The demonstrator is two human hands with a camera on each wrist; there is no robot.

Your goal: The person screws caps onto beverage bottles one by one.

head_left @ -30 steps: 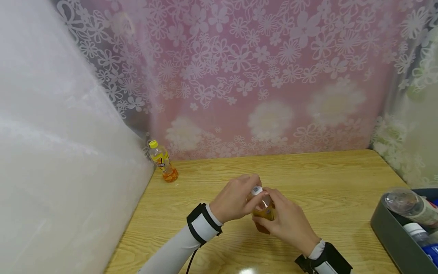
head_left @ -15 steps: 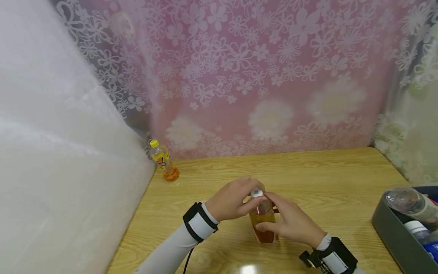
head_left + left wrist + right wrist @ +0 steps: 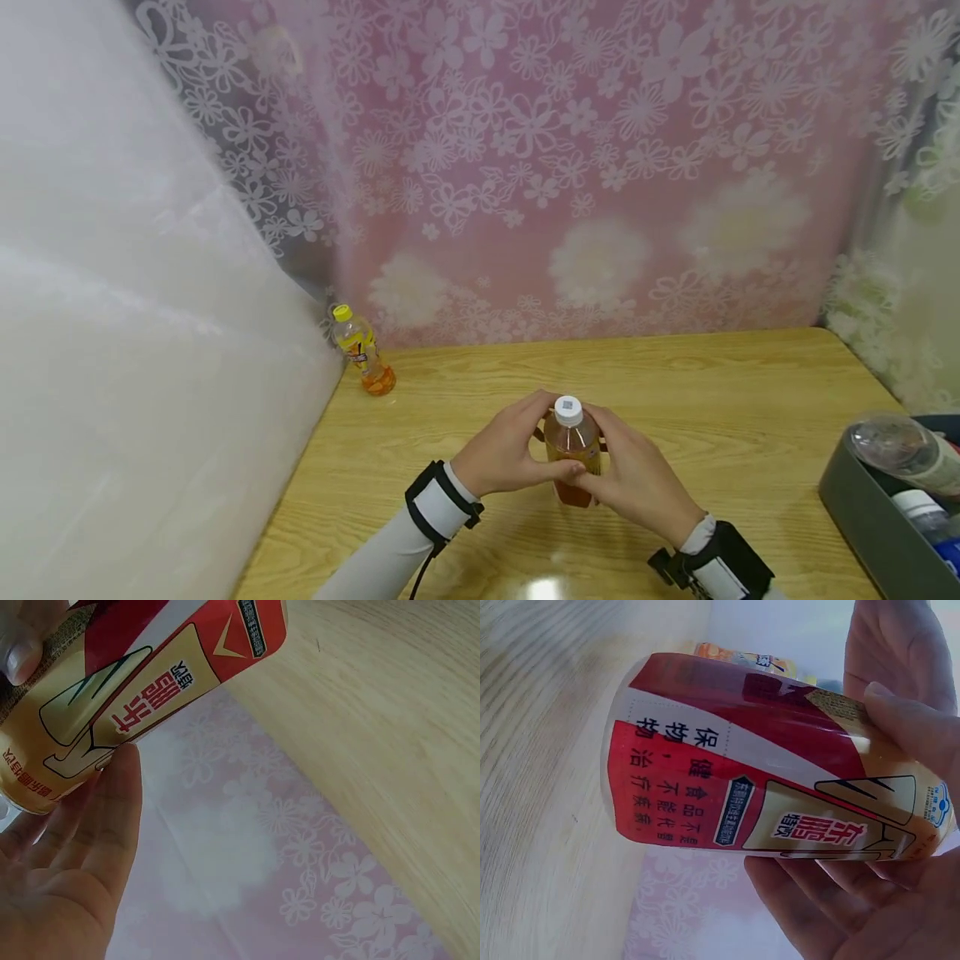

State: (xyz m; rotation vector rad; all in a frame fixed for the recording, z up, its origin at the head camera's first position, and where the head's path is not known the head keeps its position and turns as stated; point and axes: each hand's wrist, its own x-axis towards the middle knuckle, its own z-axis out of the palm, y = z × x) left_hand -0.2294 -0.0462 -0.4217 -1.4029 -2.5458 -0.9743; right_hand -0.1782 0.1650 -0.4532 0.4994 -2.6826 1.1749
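Observation:
A drink bottle (image 3: 572, 446) with a white cap (image 3: 568, 409) and a red-and-gold label (image 3: 802, 795) is between my two hands, in front of me at the table's middle. My left hand (image 3: 506, 450) holds its left side and my right hand (image 3: 637, 475) its right side. Both thumbs meet across the near side, while the other fingers reach round behind and are partly hidden. In the left wrist view, fingers (image 3: 112, 817) touch the gold part of the label. Whether the base touches the table is hard to tell.
A yellow-capped bottle (image 3: 363, 350) with orange liquid stands at the table's far left corner, by the white sheet (image 3: 150, 333). On the right, a dark grey box (image 3: 870, 508) contains several bottles, one jutting over its rim. A pink flowered curtain (image 3: 525, 208) hangs behind the wooden table (image 3: 450, 383).
My left hand has come down from the white cap to the bottle's side, leaving the cap uncovered. The bottle first became more visible below the hands, then shifted slightly away from me.

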